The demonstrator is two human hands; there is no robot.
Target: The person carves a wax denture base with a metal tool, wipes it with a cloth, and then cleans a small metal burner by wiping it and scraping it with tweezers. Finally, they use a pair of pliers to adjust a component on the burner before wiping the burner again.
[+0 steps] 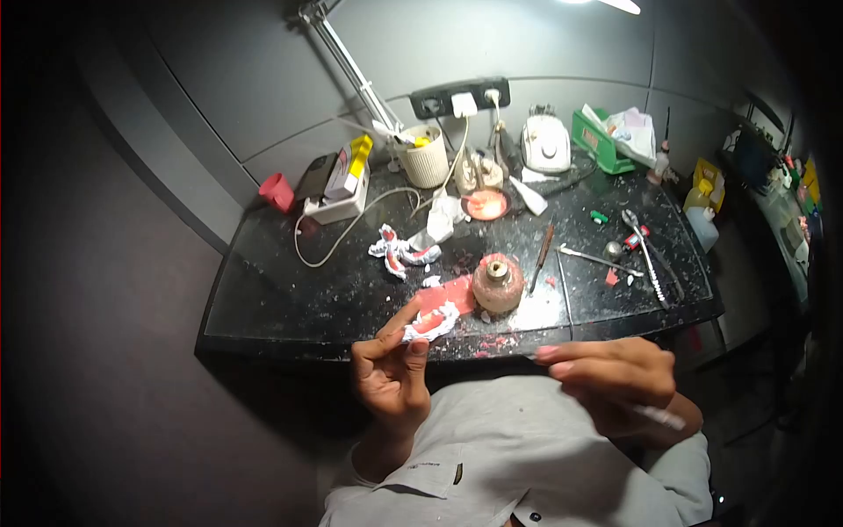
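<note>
- Your left hand (pixel 391 373) pinches the wax-topped dental cast (pixel 432 323) over the near edge of the table (pixel 290 299).
- Your right hand (pixel 610 378) grips a thin tool (pixel 659 417), apart to the right.
- Likely mid-carving; the next move needs the tip steadied on the wax.

A small white and pink piece (pixel 432 323), apparently a dental cast though blurred, was pinched between the thumb and fingers of the left hand (pixel 391 373) at the front edge of the black worktop (pixel 290 299). A thin instrument (pixel 657 416) was gripped in the right hand (pixel 610 378), which was held apart from the left, over a grey shirt. Just behind the cast, a red wax sheet (pixel 450 292) was seen lying on the worktop, touching a round brownish burner (pixel 498 284). Several metal tools (pixel 650 255) were scattered to the right. A ribbed cream cup (pixel 425 156) and a red cup (pixel 277 191) were placed near the wall.
</note>
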